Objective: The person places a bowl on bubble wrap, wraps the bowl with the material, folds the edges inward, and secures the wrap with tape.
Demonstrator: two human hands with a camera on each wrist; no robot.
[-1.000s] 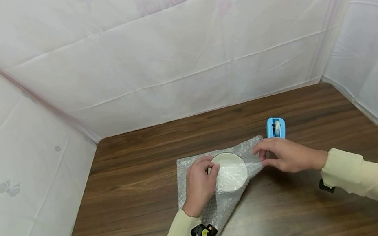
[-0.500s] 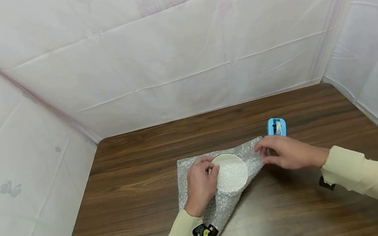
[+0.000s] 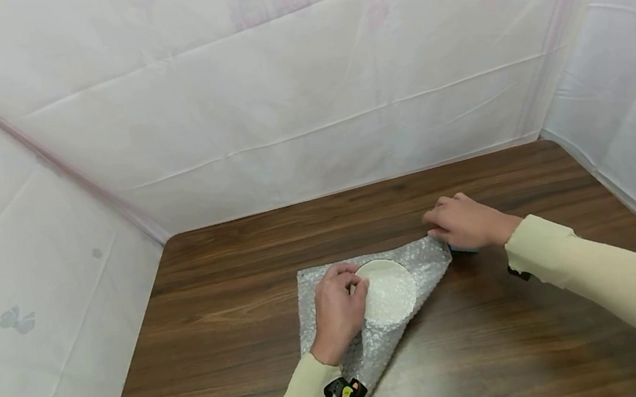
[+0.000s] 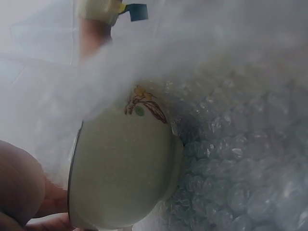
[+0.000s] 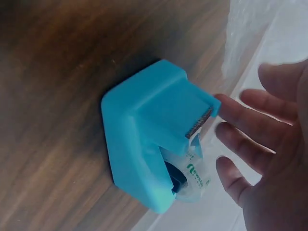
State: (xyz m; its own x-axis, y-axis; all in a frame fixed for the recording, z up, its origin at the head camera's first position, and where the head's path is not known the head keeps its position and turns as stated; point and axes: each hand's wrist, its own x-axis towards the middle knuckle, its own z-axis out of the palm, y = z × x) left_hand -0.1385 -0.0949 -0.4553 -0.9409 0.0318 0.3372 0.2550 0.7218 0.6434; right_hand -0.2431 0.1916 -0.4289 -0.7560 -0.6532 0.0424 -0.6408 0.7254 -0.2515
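A person's left hand (image 3: 337,303), fingers pinched together, holds a fold of bubble wrap (image 3: 381,344) at the rim of a pale bowl (image 4: 120,168) (a painted sprig marks its side) standing upright amid the wrap on a wooden table (image 3: 218,318). Farther right, the right hand (image 3: 466,223), fingers spread, hovers at a blue tape dispenser (image 5: 144,115); contact is unclear. White sheeting (image 3: 303,103) hangs behind.

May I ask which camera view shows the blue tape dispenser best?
The right wrist view: the blue tape dispenser shows up close, roll and cutter included. In the head view the right hand hides all but a blue sliver; the left wrist view lacks it.
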